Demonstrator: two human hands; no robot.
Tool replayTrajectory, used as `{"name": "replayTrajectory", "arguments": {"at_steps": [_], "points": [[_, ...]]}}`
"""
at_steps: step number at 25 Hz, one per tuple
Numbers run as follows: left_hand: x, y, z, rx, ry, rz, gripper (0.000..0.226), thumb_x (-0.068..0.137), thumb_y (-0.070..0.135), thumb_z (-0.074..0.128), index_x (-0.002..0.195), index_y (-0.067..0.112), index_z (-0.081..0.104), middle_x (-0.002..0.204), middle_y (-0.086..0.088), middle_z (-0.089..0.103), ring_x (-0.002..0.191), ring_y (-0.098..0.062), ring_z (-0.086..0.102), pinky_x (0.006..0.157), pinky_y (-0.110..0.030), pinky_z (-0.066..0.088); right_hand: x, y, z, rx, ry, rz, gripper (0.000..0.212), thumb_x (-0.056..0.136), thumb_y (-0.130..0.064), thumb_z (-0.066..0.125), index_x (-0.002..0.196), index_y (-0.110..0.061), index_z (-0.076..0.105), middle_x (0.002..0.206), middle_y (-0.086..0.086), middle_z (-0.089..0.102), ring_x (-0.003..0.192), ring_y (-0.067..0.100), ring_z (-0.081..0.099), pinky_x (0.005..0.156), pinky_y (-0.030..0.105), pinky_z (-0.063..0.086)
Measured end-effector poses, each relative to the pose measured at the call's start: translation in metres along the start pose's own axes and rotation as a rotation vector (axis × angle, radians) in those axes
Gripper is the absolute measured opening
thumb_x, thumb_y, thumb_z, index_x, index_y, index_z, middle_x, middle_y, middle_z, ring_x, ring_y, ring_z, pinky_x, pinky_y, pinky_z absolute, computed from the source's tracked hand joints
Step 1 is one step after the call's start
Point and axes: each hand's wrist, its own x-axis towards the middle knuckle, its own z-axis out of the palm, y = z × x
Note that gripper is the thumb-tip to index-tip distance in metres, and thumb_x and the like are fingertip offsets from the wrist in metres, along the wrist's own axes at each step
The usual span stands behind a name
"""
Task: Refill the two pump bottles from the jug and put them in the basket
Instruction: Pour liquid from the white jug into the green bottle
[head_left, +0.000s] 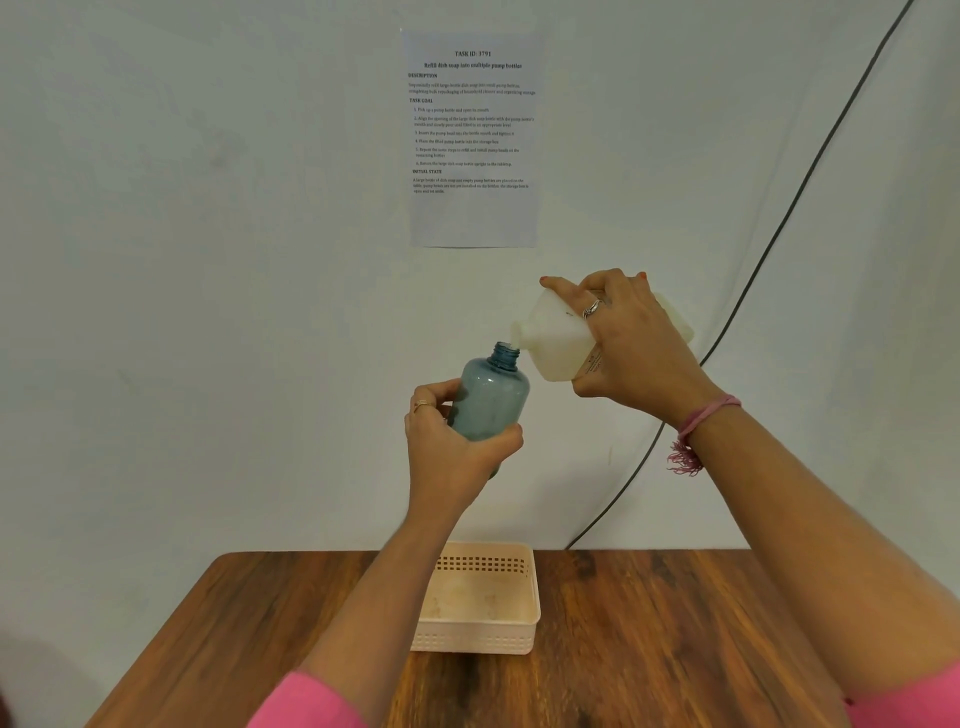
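Note:
A blue-grey translucent pump bottle (491, 395) with no pump head is held up in the air, slightly tilted, by my left hand (452, 441), which grips its lower half. My right hand (631, 338) holds a white jug (553, 343) tipped on its side, its spout touching the bottle's open neck. Both are raised well above the table. Below them a pale peach plastic basket (480, 636) stands on the wooden table with nothing in it. A second pump bottle is not in view.
The wooden table (675, 649) runs along a white wall. A printed task sheet (471, 137) is taped to the wall. A black cable (769, 244) hangs diagonally down the wall to the table's back edge.

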Motion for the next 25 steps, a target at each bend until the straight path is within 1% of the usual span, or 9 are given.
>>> {"name": "replayTrajectory", "arguments": {"at_steps": [8, 16, 19, 25], "points": [[0.0005, -0.0028, 0.0005, 0.002, 0.004, -0.008, 0.067, 0.055, 0.015, 0.087, 0.098, 0.038, 0.042, 0.114, 0.003, 0.046, 0.093, -0.012, 0.052, 0.049, -0.011, 0.047, 0.0008, 0.0004, 0.0018, -0.015, -0.013, -0.013, 0.102, 0.059, -0.022, 0.081, 0.147, -0.027, 0.029, 0.124, 0.015, 0.046, 0.109, 0.032, 0.042, 0.107, 0.052, 0.030], [0.0012, -0.0051, 0.0008, 0.009, 0.008, -0.014, 0.072, 0.056, 0.014, 0.087, 0.108, 0.032, 0.041, 0.116, 0.002, 0.045, 0.094, -0.013, 0.052, 0.049, -0.009, 0.047, 0.0013, -0.0004, 0.0031, -0.015, -0.007, -0.014, 0.104, 0.058, -0.022, 0.082, 0.147, -0.026, 0.029, 0.124, 0.015, 0.046, 0.109, 0.032, 0.041, 0.106, 0.052, 0.032], [0.0009, -0.0053, 0.0010, 0.001, 0.010, -0.015, 0.072, 0.056, 0.013, 0.087, 0.107, 0.033, 0.041, 0.115, 0.002, 0.045, 0.094, -0.012, 0.052, 0.049, -0.008, 0.046, 0.0014, -0.0013, 0.0033, -0.018, -0.007, -0.017, 0.104, 0.058, -0.022, 0.082, 0.147, -0.027, 0.029, 0.124, 0.015, 0.046, 0.109, 0.032, 0.041, 0.106, 0.052, 0.032], [0.0007, -0.0064, 0.0006, 0.004, 0.012, -0.017, 0.072, 0.056, 0.013, 0.087, 0.110, 0.030, 0.042, 0.115, 0.002, 0.046, 0.096, -0.013, 0.052, 0.050, -0.010, 0.048, 0.0026, -0.0016, 0.0024, -0.030, -0.010, -0.023, 0.103, 0.059, -0.022, 0.082, 0.147, -0.027, 0.029, 0.125, 0.015, 0.046, 0.110, 0.033, 0.041, 0.108, 0.053, 0.027]]}}
